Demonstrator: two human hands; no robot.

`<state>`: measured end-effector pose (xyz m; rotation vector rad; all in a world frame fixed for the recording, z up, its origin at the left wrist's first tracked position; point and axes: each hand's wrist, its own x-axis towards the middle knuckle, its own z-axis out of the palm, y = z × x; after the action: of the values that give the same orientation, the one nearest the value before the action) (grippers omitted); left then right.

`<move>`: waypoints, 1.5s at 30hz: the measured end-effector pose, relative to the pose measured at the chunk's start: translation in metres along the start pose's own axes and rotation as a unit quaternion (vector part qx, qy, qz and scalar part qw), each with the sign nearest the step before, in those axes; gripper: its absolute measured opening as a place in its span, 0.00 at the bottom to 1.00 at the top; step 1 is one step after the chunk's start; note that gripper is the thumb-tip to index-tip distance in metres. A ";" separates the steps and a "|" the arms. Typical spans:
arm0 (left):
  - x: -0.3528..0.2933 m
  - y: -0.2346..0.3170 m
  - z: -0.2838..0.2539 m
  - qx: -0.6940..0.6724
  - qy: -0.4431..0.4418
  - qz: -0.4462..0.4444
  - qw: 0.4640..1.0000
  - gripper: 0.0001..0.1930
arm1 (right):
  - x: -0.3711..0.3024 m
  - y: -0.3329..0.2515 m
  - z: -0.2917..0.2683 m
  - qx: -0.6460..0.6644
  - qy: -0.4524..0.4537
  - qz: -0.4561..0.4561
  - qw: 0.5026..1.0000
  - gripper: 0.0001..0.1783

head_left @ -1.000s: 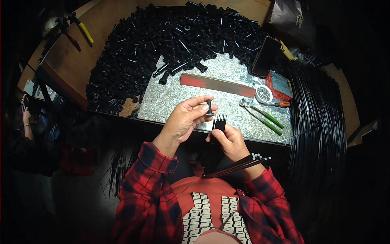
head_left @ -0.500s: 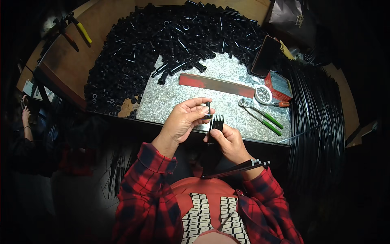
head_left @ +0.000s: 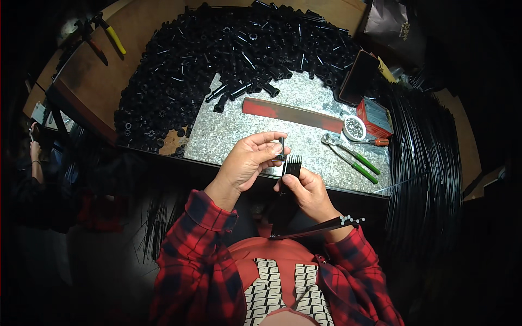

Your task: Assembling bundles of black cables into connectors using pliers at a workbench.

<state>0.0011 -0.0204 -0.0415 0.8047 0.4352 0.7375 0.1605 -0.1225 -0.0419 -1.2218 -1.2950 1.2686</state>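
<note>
My left hand pinches a short black tube with a flanged end between thumb and fingertips, upright at the table's front edge. Close beside it, my right hand is closed round a flat row of thin black rods that look like umbrella ribs. Their pointed ends stand up side by side like a comb, next to the tube. Other rods with pale knobbed tips lie across my right wrist. Where tube and rods meet is partly covered by my fingers.
Heaped black tubular parts fill the table's back and left. On the speckled board lie a red-brown bar, green-handled pincers and a white cup of small metal bits. Many long rods hang at right. A person's arm shows far left.
Both hands keep their grips and stay almost in place. The bench scene has shifted very slightly to the right in the picture.
</note>
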 end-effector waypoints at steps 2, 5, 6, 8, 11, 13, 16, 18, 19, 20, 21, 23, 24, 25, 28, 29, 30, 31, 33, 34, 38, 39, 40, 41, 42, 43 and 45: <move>0.000 -0.001 0.000 -0.001 -0.009 0.001 1.000 0.17 | 0.001 0.001 0.000 0.000 0.001 -0.002 1.000 0.11; -0.002 0.000 0.001 -0.006 -0.029 -0.001 1.000 0.16 | 0.000 -0.001 0.002 0.000 0.002 -0.007 1.000 0.10; -0.002 0.001 0.000 -0.009 -0.039 -0.002 0.999 0.16 | 0.001 -0.002 0.002 -0.002 0.001 -0.012 1.000 0.10; -0.003 0.000 -0.003 -0.011 -0.053 0.000 0.999 0.17 | 0.000 -0.002 0.003 0.000 0.001 -0.007 1.000 0.10; -0.004 0.000 0.000 -0.011 -0.059 0.012 0.998 0.17 | -0.001 -0.003 0.002 0.005 0.003 -0.004 1.000 0.11; -0.004 -0.005 -0.001 -0.011 -0.054 0.021 0.998 0.16 | -0.001 -0.002 0.002 0.010 0.007 -0.004 1.000 0.11; -0.006 -0.012 -0.005 -0.020 -0.059 0.018 0.998 0.14 | -0.002 -0.004 0.002 -0.017 0.017 -0.012 1.000 0.11; -0.010 -0.012 -0.006 -0.014 -0.045 0.037 0.998 0.12 | 0.000 -0.004 0.002 -0.028 0.014 -0.007 0.999 0.09; -0.010 -0.013 -0.010 -0.013 -0.059 0.039 0.997 0.13 | 0.000 -0.002 0.002 -0.027 0.016 -0.006 0.999 0.09; -0.013 -0.014 -0.011 -0.013 -0.059 0.037 0.997 0.13 | 0.001 0.001 0.003 -0.025 0.015 -0.004 1.000 0.09; -0.016 -0.012 -0.008 0.049 -0.052 0.063 0.995 0.13 | 0.001 0.001 0.003 -0.023 0.015 -0.003 1.000 0.09; -0.020 -0.007 0.005 0.100 -0.025 0.097 0.990 0.15 | 0.000 -0.002 0.002 -0.035 0.020 -0.007 0.999 0.09; -0.021 -0.005 0.011 0.101 -0.029 0.096 0.990 0.15 | -0.001 -0.005 0.002 -0.047 0.022 -0.011 0.999 0.09; -0.021 -0.005 0.015 0.117 -0.013 0.093 0.989 0.15 | -0.003 -0.009 0.001 -0.047 0.026 -0.012 0.998 0.09; -0.026 -0.009 0.019 0.125 0.020 0.085 0.988 0.16 | -0.006 -0.010 0.005 -0.060 0.026 -0.012 0.998 0.09; -0.027 -0.010 0.019 0.132 0.025 0.088 0.987 0.16 | -0.006 -0.009 0.006 -0.088 0.033 -0.033 0.995 0.09; -0.027 -0.011 0.019 0.138 0.028 0.091 0.986 0.16 | -0.007 -0.009 0.006 -0.117 0.041 -0.054 0.991 0.09; -0.027 -0.012 0.019 0.139 0.025 0.089 0.986 0.16 | -0.008 -0.010 0.006 -0.115 0.045 -0.053 0.991 0.09; -0.028 -0.014 0.019 0.125 0.027 0.099 0.987 0.15 | -0.009 -0.013 0.006 -0.156 0.045 -0.077 0.984 0.10; -0.029 -0.015 0.020 0.127 0.023 0.096 0.987 0.15 | -0.009 -0.012 0.005 -0.155 0.050 -0.077 0.984 0.10; -0.031 -0.015 0.019 0.089 0.016 0.086 0.992 0.16 | -0.008 -0.009 0.003 -0.122 0.037 -0.065 0.990 0.10; -0.032 -0.015 0.019 0.071 0.011 0.077 0.994 0.16 | -0.008 -0.007 0.002 -0.109 0.024 -0.050 0.992 0.10; -0.032 -0.015 0.018 0.074 0.007 0.071 0.995 0.16 | -0.008 -0.007 0.000 -0.106 0.030 -0.049 0.993 0.10; -0.032 -0.015 0.017 0.059 -0.004 0.074 0.995 0.16 | -0.007 -0.006 -0.001 -0.098 0.027 -0.052 0.993 0.11; -0.033 -0.015 0.017 0.045 -0.012 0.080 0.996 0.15 | -0.006 -0.005 -0.002 -0.090 0.022 -0.056 0.994 0.11; -0.033 -0.016 0.015 0.036 -0.017 0.071 0.997 0.16 | -0.006 -0.004 -0.004 -0.066 0.007 -0.036 0.997 0.12; -0.035 -0.016 0.015 0.023 -0.030 0.065 0.997 0.16 | -0.004 -0.001 -0.008 -0.044 -0.014 -0.022 0.999 0.12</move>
<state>-0.0068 -0.0609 -0.0415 0.9027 0.3483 0.8239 0.1688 -0.1258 -0.0400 -1.2334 -1.4031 1.2122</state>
